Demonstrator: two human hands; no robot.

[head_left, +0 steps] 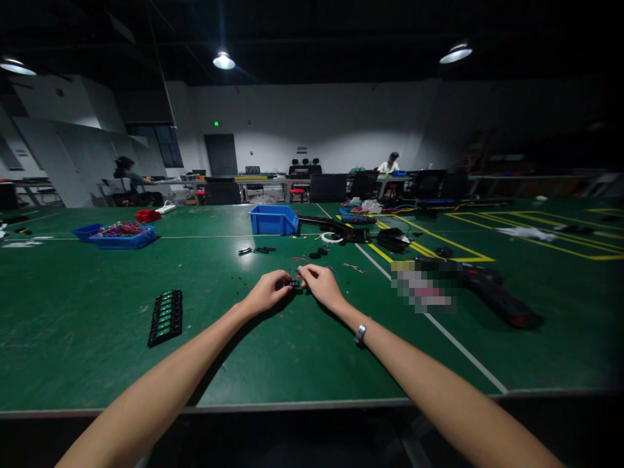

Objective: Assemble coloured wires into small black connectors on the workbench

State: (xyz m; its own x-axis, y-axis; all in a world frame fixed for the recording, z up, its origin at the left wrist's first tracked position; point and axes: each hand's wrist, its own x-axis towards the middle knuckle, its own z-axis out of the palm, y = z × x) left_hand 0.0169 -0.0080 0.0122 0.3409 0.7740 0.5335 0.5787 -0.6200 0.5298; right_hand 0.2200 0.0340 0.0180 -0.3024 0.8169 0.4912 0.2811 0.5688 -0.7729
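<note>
Black part (pixel 295 283) at three o'clock from my left hand (pixel 266 292), which is nearer and pinching it, long axis roughly nine-to-three; right hand (pixel 318 283) bunched close beside, its hold unclear to me.

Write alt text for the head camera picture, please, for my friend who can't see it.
A person's left hand holds a small black part in its fingers over a green table, with the right hand close beside it. A black holder with green pieces lies to the left, a blue bin stands ahead, and two people are in the background.
</note>
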